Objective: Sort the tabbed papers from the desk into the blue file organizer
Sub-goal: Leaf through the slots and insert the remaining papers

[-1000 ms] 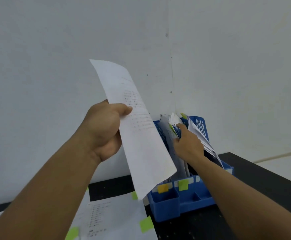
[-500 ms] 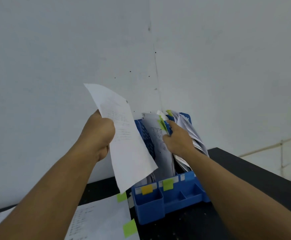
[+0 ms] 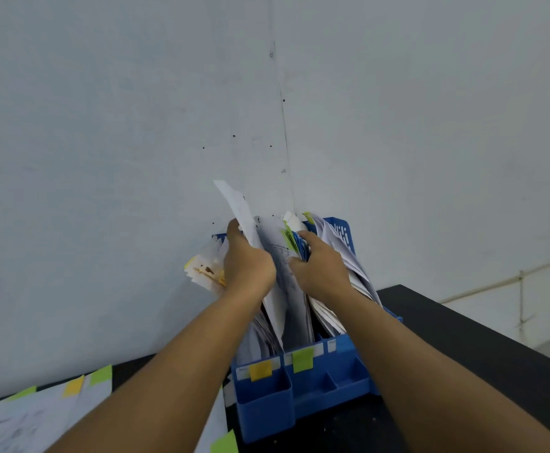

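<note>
Several loose papers [image 3: 35, 416] lie nearest on the black worktop [image 3: 483, 364] at lower left, carrying green and yellow sticky tabs along their edges, and one more green tab [image 3: 224, 443] pokes up at the bottom edge. Just right of them stands the blue file organizer [image 3: 303, 393], pushed close to the pale wall [image 3: 103, 158]. Its low front pockets look bare inside, with a yellow tab [image 3: 260, 370] stuck over the left pocket's label strip and a green tab [image 3: 303, 359] over the middle one. Behind the pockets, the upright slots are crammed with sheets. The left slot holds a fat, fanned-out bundle with stained, yellowish edges [image 3: 203, 273] spilling out to the left. The middle slot holds white printed sheets standing tall, and the right slot holds a thick stack leaning to the right against the perforated blue back wall. Now up to the hands: the left hand [image 3: 247, 266] is curled tight around a single white sheet [image 3: 237, 204], whose top corner sticks up above everything while its lower part runs down into the organizer between the left and middle bundles. The right hand [image 3: 319, 269] has its fingers hooked over a blue divider among green-tabbed sheets [image 3: 288, 237], gripping it and holding the right-hand stack aside.
</note>
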